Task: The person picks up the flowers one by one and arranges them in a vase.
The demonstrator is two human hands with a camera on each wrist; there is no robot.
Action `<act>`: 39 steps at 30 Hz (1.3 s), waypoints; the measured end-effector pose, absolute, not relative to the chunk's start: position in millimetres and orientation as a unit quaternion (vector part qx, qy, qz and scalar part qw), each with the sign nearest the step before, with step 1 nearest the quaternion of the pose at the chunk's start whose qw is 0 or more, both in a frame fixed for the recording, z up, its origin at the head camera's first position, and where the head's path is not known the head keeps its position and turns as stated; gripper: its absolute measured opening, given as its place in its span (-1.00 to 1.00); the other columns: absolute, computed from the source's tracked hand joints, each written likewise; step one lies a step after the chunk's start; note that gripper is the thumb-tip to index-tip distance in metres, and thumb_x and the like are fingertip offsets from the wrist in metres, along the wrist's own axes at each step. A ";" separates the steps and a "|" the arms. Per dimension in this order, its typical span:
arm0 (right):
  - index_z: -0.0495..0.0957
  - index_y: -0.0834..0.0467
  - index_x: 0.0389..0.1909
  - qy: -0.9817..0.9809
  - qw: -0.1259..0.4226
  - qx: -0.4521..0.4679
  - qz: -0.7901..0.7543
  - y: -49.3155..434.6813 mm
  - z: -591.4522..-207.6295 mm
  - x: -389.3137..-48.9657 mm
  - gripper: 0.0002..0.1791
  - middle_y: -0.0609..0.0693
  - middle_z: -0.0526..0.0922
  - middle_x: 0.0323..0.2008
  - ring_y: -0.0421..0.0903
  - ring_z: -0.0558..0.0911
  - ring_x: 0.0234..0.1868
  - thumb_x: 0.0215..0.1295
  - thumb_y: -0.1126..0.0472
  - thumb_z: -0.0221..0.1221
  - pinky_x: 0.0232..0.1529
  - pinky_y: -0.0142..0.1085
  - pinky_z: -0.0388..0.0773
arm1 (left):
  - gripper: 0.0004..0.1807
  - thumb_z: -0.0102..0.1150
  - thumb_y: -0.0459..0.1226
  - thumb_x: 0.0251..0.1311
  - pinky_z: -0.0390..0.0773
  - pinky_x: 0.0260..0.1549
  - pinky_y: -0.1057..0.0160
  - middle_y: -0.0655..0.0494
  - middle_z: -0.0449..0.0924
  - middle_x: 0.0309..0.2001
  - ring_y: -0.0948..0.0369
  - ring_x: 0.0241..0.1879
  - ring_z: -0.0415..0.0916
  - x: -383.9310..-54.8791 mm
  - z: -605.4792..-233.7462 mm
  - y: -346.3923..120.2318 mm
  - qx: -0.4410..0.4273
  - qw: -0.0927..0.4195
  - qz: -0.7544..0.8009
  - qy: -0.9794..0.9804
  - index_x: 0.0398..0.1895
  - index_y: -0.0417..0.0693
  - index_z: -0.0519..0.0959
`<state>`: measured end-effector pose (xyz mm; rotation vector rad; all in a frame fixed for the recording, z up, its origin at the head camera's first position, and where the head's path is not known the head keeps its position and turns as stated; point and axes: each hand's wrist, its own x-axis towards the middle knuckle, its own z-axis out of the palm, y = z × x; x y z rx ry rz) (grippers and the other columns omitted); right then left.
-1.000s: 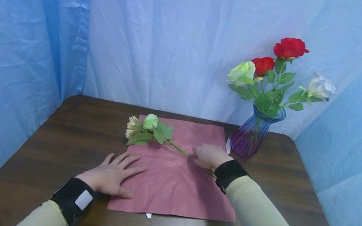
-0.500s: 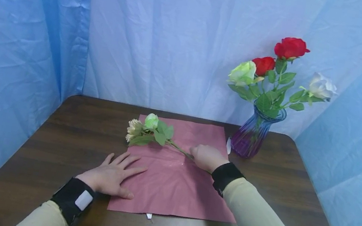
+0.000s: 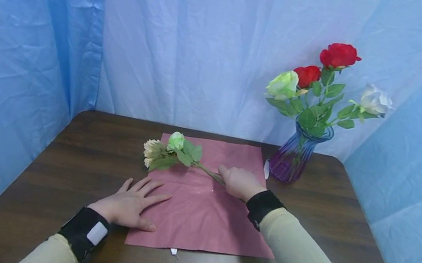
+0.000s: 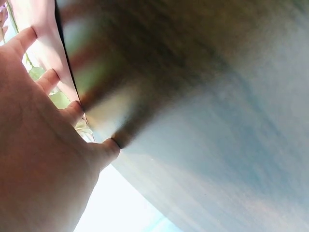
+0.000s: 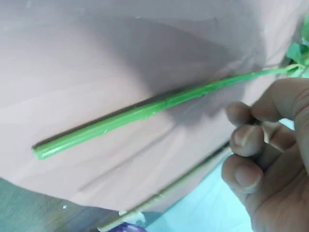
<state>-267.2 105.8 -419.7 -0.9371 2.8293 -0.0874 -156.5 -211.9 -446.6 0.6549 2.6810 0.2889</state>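
Note:
My left hand (image 3: 125,205) lies with fingers spread over the left edge of a pink wrapping-paper sheet (image 3: 187,225). In my right hand (image 3: 241,183), curled fingers pinch the thin stem (image 5: 169,189) of a cream, many-petalled flower (image 3: 152,153). That bloom juts past the sheet's left edge. Just behind it is a pale green-white rose (image 3: 176,141), lying across the paper. The right wrist view shows the rose's thick green stem (image 5: 145,112) on the paper, outside my grip. From above, my right hand covers the lower stems.
A blue-purple glass vase (image 3: 294,157) stands at the back right with red, pale green and white roses. A small white tag (image 3: 173,251) pokes out under the paper's front edge. Blue curtains (image 3: 207,56) enclose the dark wooden table (image 3: 78,146).
My right hand moved slightly left, and its fingers turned on the stem. The cream flower went a little right, then left and down, away from the rose. My left hand stayed put.

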 end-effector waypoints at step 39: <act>0.46 0.11 -0.44 0.916 -0.136 -0.376 -0.013 112.3 -411.6 -260.4 -0.74 -0.06 0.37 -0.44 -0.08 0.47 -0.63 0.45 0.14 0.24 -0.66 -0.16 0.50 | -0.02 0.27 0.39 0.05 -0.24 0.38 -0.53 0.08 -0.07 0.64 -0.19 0.61 -0.26 -155.2 -444.2 -210.9 0.222 0.196 0.108 0.949 0.57 0.49 0.19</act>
